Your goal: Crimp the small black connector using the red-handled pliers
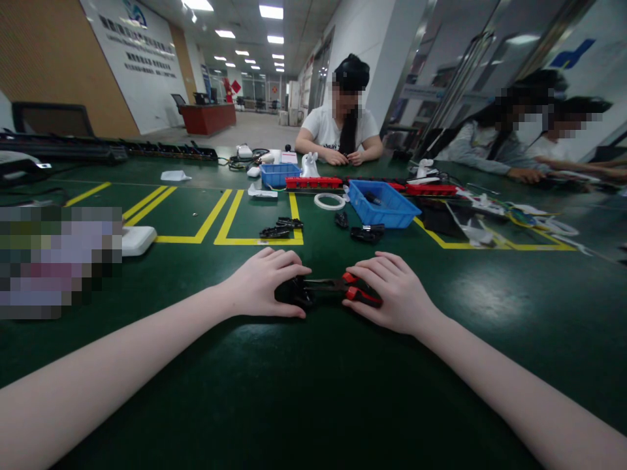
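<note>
My right hand (392,290) is closed around the red and black handles of a pair of pliers (362,295). The jaws point left and reach a small black part (301,294) on the green table (313,385). My left hand (267,284) curves around that black part, thumb on the near side and fingers on the far side. Whether the jaws grip the part cannot be made out. Beyond my hands lie several similar black pieces (281,228), and more black pieces (367,233) sit in front of a blue bin (382,203).
A white ring (330,202), a smaller blue bin (279,175) and a red strip (313,183) lie farther back. A white box (138,241) is at left. Cables and scraps (539,219) spread at right. A person (340,130) sits opposite; others sit at right.
</note>
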The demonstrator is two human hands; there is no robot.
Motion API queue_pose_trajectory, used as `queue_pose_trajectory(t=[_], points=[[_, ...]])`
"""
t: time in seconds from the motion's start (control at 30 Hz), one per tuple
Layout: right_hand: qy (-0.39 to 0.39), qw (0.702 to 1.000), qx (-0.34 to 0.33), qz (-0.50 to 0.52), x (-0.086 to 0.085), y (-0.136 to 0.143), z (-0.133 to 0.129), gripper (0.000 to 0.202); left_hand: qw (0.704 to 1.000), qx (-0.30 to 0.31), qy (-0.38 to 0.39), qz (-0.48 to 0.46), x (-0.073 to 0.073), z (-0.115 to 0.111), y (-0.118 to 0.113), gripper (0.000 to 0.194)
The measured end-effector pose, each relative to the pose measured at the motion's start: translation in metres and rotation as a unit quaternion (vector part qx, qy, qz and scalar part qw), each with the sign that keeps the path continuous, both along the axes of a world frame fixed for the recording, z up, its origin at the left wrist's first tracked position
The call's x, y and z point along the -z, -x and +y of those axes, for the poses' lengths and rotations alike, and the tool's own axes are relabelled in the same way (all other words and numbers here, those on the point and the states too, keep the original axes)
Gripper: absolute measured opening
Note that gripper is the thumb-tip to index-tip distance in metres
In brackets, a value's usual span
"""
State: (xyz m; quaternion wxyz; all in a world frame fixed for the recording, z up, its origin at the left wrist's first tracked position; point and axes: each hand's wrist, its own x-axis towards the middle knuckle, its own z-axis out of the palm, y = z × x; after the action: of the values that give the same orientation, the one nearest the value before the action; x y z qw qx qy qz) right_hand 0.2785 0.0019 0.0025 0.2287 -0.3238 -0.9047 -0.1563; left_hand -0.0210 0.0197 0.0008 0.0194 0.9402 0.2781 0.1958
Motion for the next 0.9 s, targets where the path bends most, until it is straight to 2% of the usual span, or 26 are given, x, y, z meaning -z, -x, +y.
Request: queue_pose_trajectory(t=[0.17, 0.43, 0.9], points=[[0.008, 1.000, 0.011, 0.023, 0.001, -0.004, 0.003, 0.042, 0.997, 0.009, 0.073, -0.002, 0.000, 0.003, 0.000, 0.046], [0.015, 1.000, 0.019, 0.019, 0.002, -0.006, 0.005, 0.041, 0.995, 0.042, 0.085, -0.026, 0.002, 0.003, 0.000, 0.024], [0.016, 0.999, -0.026, -0.020, -0.001, -0.013, 0.008, 0.034, 0.993, 0.049, 0.101, -0.041, 0.004, 0.004, 0.002, 0.017]])
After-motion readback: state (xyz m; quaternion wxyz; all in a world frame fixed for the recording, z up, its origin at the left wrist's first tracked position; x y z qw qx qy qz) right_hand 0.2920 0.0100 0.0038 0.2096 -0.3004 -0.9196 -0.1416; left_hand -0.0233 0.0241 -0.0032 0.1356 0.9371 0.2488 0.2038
